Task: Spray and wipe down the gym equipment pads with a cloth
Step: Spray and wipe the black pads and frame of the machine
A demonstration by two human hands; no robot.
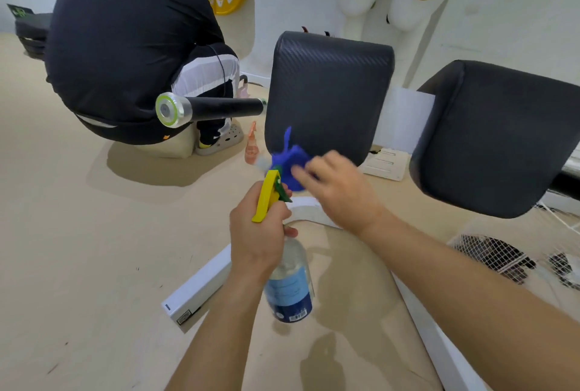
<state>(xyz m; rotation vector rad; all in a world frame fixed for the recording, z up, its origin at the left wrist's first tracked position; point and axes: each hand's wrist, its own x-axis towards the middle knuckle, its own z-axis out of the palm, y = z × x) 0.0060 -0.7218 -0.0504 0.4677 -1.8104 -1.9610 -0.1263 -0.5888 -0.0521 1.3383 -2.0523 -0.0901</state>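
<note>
My left hand (255,233) grips the neck of a clear spray bottle (290,284) with a blue label and a yellow trigger head. The nozzle points toward the lower edge of a black textured pad (329,89). My right hand (342,189) holds a blue cloth (290,160) bunched at the pad's bottom left corner; the hand and cloth are motion-blurred. A second black pad (499,139) sits to the right, apart from both hands.
Another person (131,45) in dark clothes crouches at the left behind a black handle bar (219,108) with a silver cap. An orange spray bottle (252,145) stands on the beige floor. White machine frame bars (201,290) run below my arms. Yellow weight plate at back.
</note>
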